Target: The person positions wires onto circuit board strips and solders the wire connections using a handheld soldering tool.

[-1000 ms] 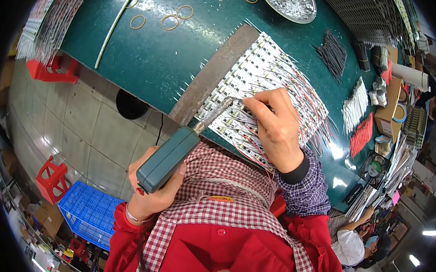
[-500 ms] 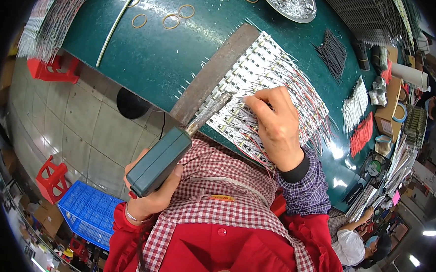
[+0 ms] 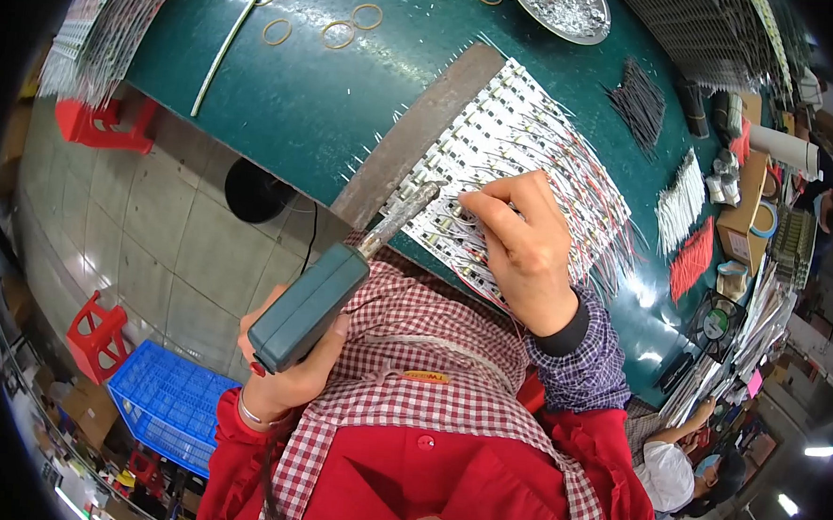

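Observation:
My left hand [image 3: 282,390] is wrapped round the dark green body of a soldering gun [image 3: 309,303]. Its thick metal tip points up and right, over the left part of a panel of white circuit boards [image 3: 487,132]. Rows of small dark components and many thin white, red and black wires cover the panel. Just right of the tip, my right hand [image 3: 533,252] is closed in a pinch above the boards. Whatever its fingertips hold is too small or hidden to name. A flat brown bar [image 3: 421,128] lies along the panel's left edge.
Bundles of black wires [image 3: 637,107], white wires [image 3: 680,203] and red wires [image 3: 692,261] lie to the right. A metal dish [image 3: 566,12] of small bits stands at the back, near rubber bands [image 3: 337,35]. A small fan [image 3: 715,321] sits at the right edge.
The right hand has shifted slightly left, its fingertips closer to the soldering tip. The left hand still grips the soldering gun in nearly the same place. The whole view has moved a little.

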Motion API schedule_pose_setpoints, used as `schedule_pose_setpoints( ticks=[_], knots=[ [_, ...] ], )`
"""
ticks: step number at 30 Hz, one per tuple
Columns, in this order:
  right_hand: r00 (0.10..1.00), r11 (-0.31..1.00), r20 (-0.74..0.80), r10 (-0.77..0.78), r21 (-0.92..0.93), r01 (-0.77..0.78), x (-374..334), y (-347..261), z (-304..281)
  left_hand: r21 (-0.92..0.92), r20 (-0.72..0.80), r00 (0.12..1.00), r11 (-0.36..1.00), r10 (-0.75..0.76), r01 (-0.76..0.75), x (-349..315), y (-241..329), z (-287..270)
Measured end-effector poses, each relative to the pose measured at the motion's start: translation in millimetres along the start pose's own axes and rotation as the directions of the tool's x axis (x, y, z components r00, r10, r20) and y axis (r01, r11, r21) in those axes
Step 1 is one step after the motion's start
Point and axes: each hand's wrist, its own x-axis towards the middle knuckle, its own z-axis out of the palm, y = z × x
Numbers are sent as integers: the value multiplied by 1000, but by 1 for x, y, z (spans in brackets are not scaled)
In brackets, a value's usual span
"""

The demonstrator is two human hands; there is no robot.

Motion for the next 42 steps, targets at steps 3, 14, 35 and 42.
schedule_pose_setpoints(
  ticks=[3,14,35,42],
  knots=[
    [1000,1000,21,-2,-5,2,-1,1,1,5,36,999,999,-39,39,2,7,-2],
    [998,999,65,-12,-44,15,-2,2,3,44,122,988,995,-91,86,3,10,-4],
    [999,996,-31,-21,-82,18,-1,-9,-1,38,-3,1000,999,5,-5,-12,-1,-4],
    [999,999,17,-34,-5,34,-7,-7,8,-26,-13,1000,999,-24,23,-17,-3,-3]
  ],
)
